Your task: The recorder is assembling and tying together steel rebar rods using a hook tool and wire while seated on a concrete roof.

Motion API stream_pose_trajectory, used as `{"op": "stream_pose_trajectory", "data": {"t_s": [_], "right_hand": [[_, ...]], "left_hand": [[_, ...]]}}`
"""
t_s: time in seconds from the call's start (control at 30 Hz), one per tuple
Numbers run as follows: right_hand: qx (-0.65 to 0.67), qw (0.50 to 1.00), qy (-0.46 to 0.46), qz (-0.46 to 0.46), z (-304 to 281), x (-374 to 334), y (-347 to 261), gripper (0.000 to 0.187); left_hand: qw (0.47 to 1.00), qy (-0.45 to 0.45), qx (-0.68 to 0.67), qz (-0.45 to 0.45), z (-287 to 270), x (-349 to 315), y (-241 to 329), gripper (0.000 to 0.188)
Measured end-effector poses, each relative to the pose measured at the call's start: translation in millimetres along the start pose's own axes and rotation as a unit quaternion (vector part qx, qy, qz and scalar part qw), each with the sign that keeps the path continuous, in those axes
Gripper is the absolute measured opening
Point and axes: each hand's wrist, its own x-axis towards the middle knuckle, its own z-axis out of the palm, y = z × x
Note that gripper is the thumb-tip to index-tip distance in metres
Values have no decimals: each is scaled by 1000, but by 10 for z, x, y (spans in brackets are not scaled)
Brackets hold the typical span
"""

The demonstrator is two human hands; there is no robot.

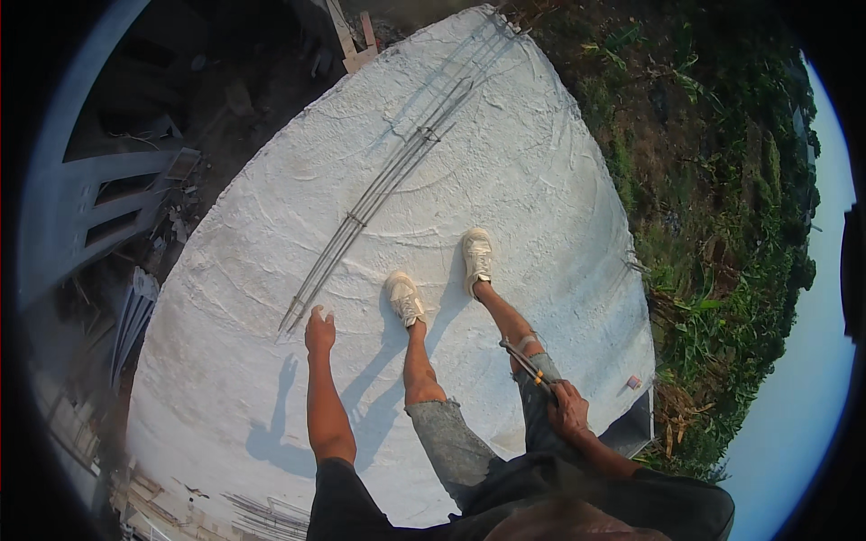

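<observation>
Standing on a white plastered roof slab (271, 379), the person is reaching the left hand (319, 330) down toward the near end of a long rebar cage (379, 185) lying on the slab; its grip is loosely spread and empty, just short of the bars. Judged step: approaching the cage, so the next move probably calls for bending lower. The right hand (568, 410) is pinching a thin hooked tool (528, 362) beside the thigh. The tool's tip is hard to make out, and the cage's far end is blurring near the rim.
</observation>
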Motion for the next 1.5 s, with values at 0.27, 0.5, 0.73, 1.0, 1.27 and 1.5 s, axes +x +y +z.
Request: {"op": "stream_pose_trajectory", "data": {"t_s": [0.27,0.5,0.73,1.0,1.27,1.5], "right_hand": [[182,983,-30,-8,-261,118,-727,30],[101,962,64,-245,-1057,-82,-2043,33],[156,909,48,-383,-1372,-371,-1823,40],[263,955,75,-112,-1721,-174,-711,38],[239,957,146,-69,-2306,314,-36,33],[152,975,95,-134,-2762,1021,-96,26]], "left_hand": [[862,-252,-431,-82,-789,-2311,1308,69],[603,-224,-764,-59,-1646,-3009,2344,59],[658,-161,-734,-35,-1811,-2921,2462,38],[845,-63,-531,-14,-1966,-2726,2082,39],[974,-37,-218,-37,-1461,-3019,1308,35],[931,-27,-341,-132,-990,-3704,1803,41]]}}
